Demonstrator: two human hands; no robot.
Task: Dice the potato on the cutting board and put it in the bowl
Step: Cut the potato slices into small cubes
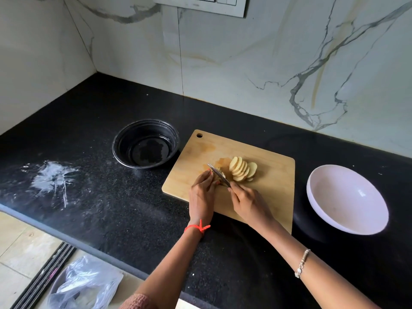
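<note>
Soft daylight, wide-angle edge distortion.

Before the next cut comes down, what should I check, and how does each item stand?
1. Right hand grips the knife: ok.
2. Left hand steadies the potato end: ok.
3. Left fingertips clear of the blade: cannot tell, they sit right beside it.
4. Cutting board flat on the counter: ok.
5. Potato slices diced: not ok, whole rounds.
6. White bowl empty, right of the board: ok.
</note>
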